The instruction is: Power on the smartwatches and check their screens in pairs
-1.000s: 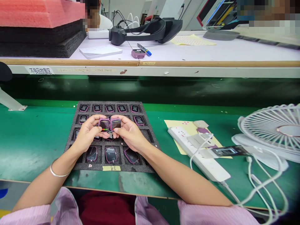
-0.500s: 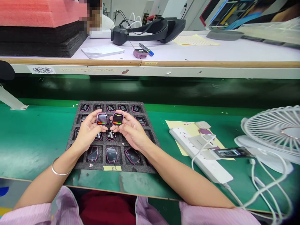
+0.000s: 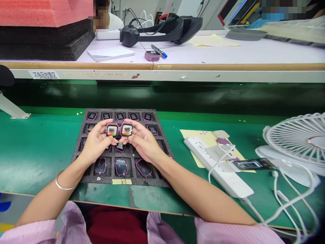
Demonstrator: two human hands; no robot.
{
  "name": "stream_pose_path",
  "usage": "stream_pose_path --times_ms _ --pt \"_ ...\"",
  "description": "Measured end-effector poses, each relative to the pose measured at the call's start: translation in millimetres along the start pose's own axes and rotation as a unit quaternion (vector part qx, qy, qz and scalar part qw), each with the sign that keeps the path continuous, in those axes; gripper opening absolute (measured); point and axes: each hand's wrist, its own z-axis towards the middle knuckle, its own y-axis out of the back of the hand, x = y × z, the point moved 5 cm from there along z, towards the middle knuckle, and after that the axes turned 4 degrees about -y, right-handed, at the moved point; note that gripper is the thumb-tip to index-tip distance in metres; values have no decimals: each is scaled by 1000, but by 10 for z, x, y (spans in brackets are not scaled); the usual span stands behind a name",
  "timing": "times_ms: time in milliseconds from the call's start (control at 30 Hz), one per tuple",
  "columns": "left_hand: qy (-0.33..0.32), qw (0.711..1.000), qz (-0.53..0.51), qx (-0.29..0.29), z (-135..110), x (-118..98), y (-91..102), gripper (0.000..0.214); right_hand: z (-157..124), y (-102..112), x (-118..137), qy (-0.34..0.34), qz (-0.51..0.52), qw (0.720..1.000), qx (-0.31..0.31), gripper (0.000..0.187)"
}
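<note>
My left hand (image 3: pixel 95 142) pinches a purple smartwatch (image 3: pixel 112 130) by its edges, its lit screen facing me. A second purple smartwatch (image 3: pixel 126 129), lit in the same way, is gripped between the thumb and fingers of my right hand (image 3: pixel 144 140). Both are held side by side above a dark grey foam tray (image 3: pixel 132 182). Several more smartwatches lie in the tray's compartments; the far ones show white text, while a front one (image 3: pixel 121 167) has a dark screen. My hands and forearms hide some compartments.
To the right lie a white power strip (image 3: pixel 218 169), looped cables, and a white fan (image 3: pixel 299 142). A raised shelf (image 3: pixel 177 61) behind carries a black headset (image 3: pixel 162 32), a marker (image 3: pixel 159 51), another watch (image 3: pixel 152 56) and stacked foam (image 3: pixel 45 44). A person sits beyond it.
The screens of both held watches have switched from dark with coloured strips to a bright picture. The left watch has shifted slightly right, closer to the other; my hands keep their hold.
</note>
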Motion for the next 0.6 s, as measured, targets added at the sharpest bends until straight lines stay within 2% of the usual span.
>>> stream_pose_path --times_ms 600 --pt "-11 1000 19 3 4 -9 -5 50 -11 -15 -6 -6 -14 1000 13 50"
